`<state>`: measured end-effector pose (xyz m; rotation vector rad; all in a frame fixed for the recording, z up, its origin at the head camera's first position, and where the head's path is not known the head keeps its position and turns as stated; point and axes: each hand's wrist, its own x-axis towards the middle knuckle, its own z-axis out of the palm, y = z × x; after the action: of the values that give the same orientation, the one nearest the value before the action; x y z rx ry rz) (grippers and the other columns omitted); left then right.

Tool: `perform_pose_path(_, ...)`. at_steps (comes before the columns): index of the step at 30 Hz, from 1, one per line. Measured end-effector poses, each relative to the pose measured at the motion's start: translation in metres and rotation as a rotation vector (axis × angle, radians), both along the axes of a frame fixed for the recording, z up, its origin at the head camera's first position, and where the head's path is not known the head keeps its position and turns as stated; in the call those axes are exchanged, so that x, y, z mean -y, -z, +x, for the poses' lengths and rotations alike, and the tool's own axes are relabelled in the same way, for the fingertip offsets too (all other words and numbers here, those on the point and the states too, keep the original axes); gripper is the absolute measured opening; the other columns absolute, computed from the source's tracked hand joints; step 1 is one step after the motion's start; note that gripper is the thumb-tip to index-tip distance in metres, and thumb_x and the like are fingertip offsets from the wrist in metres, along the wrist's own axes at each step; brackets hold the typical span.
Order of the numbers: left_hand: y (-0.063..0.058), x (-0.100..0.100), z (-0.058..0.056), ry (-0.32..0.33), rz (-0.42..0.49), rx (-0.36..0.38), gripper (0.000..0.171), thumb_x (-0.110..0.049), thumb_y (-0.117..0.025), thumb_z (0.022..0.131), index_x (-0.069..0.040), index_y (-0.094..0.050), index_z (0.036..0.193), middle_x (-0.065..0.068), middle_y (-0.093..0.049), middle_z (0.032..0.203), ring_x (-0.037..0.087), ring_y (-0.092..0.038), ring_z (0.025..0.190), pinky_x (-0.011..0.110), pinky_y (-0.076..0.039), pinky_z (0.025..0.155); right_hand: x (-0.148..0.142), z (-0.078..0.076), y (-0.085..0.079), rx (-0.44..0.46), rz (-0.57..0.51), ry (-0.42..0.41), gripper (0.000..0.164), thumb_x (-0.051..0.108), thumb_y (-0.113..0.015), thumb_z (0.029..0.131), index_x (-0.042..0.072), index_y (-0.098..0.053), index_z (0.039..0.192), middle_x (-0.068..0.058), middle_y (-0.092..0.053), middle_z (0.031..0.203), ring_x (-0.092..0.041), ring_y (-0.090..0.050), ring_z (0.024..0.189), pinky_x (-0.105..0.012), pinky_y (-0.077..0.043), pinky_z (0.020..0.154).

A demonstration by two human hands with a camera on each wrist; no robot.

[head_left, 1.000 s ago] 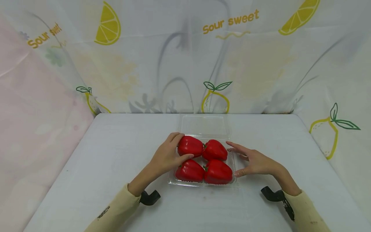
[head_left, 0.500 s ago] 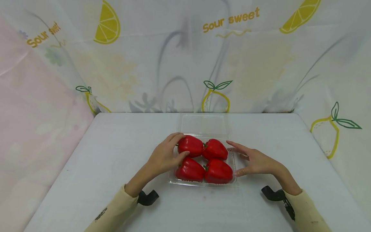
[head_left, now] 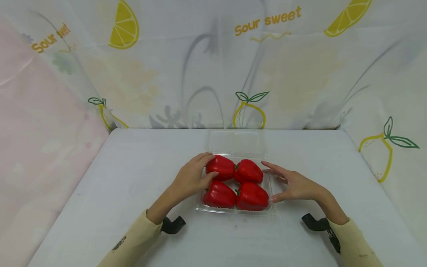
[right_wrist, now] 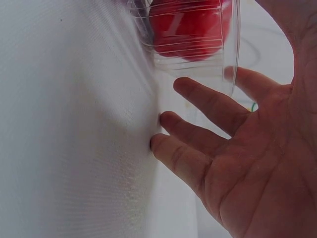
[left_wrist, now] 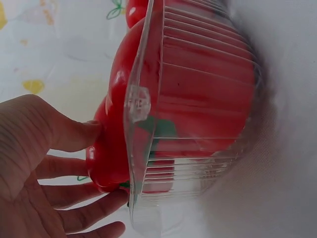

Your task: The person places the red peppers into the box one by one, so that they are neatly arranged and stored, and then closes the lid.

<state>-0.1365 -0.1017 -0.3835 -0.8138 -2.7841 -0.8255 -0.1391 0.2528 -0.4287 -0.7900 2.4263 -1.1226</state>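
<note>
Red bell peppers fill a clear plastic clamshell box (head_left: pixel 217 211) in two rows. My left hand (head_left: pixel 189 178) holds the back-left bell pepper (head_left: pixel 221 167) at its stem end, fingers behind it and thumb in front. In the left wrist view the thumb (left_wrist: pixel 74 135) presses that pepper (left_wrist: pixel 106 166) above the box rim. The front-left bell pepper (head_left: pixel 219 194) lies just below this thumb. At the box's right side my right hand (head_left: pixel 295 187) is spread, its thumb and forefinger at the rim. The right wrist view shows its other fingers (right_wrist: pixel 181 156) loosely extended low beside the box wall.
The box's clear lid (head_left: pixel 237 142) lies folded back toward the rear edge of the white table (head_left: pixel 150 148). Behind stands a lemon-patterned cloth (head_left: pixel 186 74). Black curved mounts (head_left: pixel 173 225) stick out from both wrists.
My left thumb has drawn back slightly to the left over the back-left bell pepper. The right hand has stayed beside the box. The head view has shifted a little.
</note>
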Motion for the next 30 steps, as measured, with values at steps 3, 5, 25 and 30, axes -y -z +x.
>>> perform_pose_path(3, -0.001, -0.001, -0.002, 0.008, -0.024, 0.007, 0.052, -0.017, -0.077, 0.086, -0.001, -0.058, 0.131, 0.014, -0.058, 0.132, 0.029, -0.058, 0.118, 0.043, -0.053, 0.092, 0.001, 0.0, 0.0, 0.002, 0.004, 0.002, 0.105, 0.039, -0.085, 0.074, 0.018, -0.024, 0.157, -0.015, -0.043, 0.149, -0.037, -0.041, 0.135, -0.058, -0.041, 0.101)
perform_pose_path(5, -0.001, -0.001, -0.004, 0.02, -0.036, 0.008, 0.051, -0.016, -0.076, 0.086, 0.0, -0.058, 0.13, 0.014, -0.059, 0.131, 0.028, -0.059, 0.117, 0.042, -0.053, 0.092, 0.001, 0.0, -0.001, 0.004, 0.006, 0.004, 0.105, 0.04, -0.085, 0.074, 0.018, -0.024, 0.157, -0.015, -0.043, 0.149, -0.037, -0.041, 0.135, -0.058, -0.041, 0.101)
perform_pose_path(25, 0.001, 0.001, -0.011, 0.068, -0.084, -0.018, 0.049, -0.017, -0.079, 0.084, -0.003, -0.063, 0.127, 0.013, -0.064, 0.125, 0.029, -0.059, 0.113, 0.041, -0.054, 0.089, 0.002, 0.0, -0.003, 0.022, -0.002, 0.0, 0.104, 0.039, -0.084, 0.075, 0.02, -0.023, 0.157, -0.016, -0.04, 0.151, -0.04, -0.039, 0.136, -0.058, -0.041, 0.101)
perform_pose_path(30, 0.0, 0.001, -0.013, 0.077, -0.077, -0.01, 0.047, -0.018, -0.079, 0.084, -0.003, -0.063, 0.125, 0.012, -0.065, 0.121, 0.028, -0.061, 0.109, 0.04, -0.055, 0.087, 0.002, 0.0, -0.003, 0.025, -0.002, 0.0, 0.104, 0.038, -0.085, 0.074, 0.02, -0.024, 0.157, -0.016, -0.039, 0.152, -0.041, -0.039, 0.136, -0.058, -0.041, 0.1)
